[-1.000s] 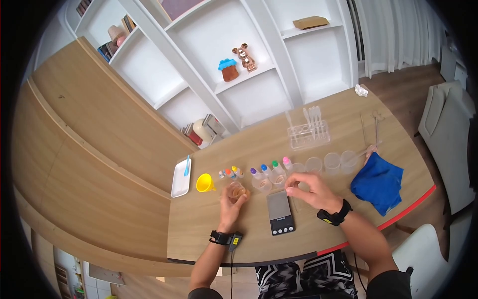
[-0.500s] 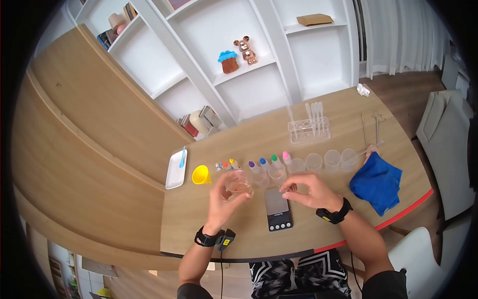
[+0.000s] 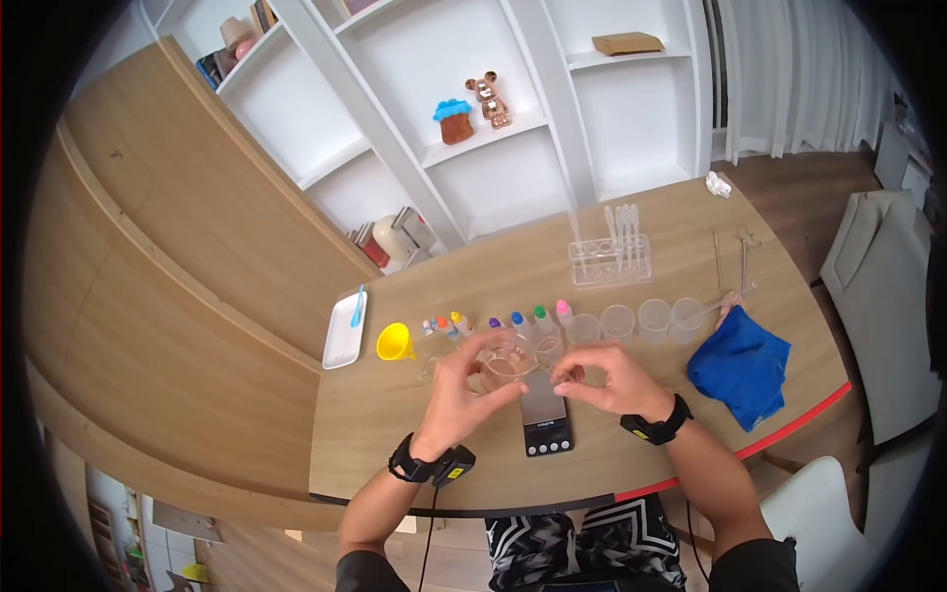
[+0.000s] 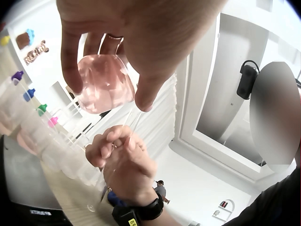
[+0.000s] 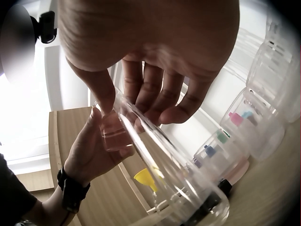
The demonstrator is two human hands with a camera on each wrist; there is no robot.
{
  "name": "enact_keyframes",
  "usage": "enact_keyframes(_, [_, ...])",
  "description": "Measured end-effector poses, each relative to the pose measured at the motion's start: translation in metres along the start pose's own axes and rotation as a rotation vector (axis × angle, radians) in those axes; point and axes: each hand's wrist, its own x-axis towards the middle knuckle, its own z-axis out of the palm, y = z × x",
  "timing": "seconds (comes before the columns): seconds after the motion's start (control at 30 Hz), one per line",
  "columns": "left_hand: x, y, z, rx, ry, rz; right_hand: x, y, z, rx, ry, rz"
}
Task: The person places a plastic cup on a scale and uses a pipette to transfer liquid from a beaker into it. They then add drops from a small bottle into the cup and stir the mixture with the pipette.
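In the head view my left hand (image 3: 456, 397) grips a clear cup (image 3: 509, 359) above the table, beside the scale. Pinkish liquid shows in this cup (image 4: 104, 84) in the left wrist view, with fingers and thumb around its sides. My right hand (image 3: 623, 381) is just right of the cup. The right wrist view shows a clear tube (image 5: 157, 146) pinched between that hand's thumb and fingers, slanting down with its rounded end away from the hand. Below the two hands lies the black scale (image 3: 546, 412), nothing seen on its visible plate.
Colored-cap bottles (image 3: 541, 316) and several clear cups (image 3: 619, 324) stand behind the hands. Farther back is a clear rack (image 3: 612, 266) with droppers. A yellow funnel (image 3: 395, 342) and white tray (image 3: 340, 340) are at left, a blue cloth (image 3: 740, 365) at right.
My left hand has lifted the cup and carried it right, toward my right hand. The right hand has moved little, still pinching the tube.
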Motion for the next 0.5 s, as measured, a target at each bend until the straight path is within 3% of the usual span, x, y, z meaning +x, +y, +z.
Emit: enact_keyframes(0.5, [0.0055,0.0021,-0.0018,0.291,0.044,0.236,-0.0003,0.0002,0.0003,-0.020,-0.010,-0.001])
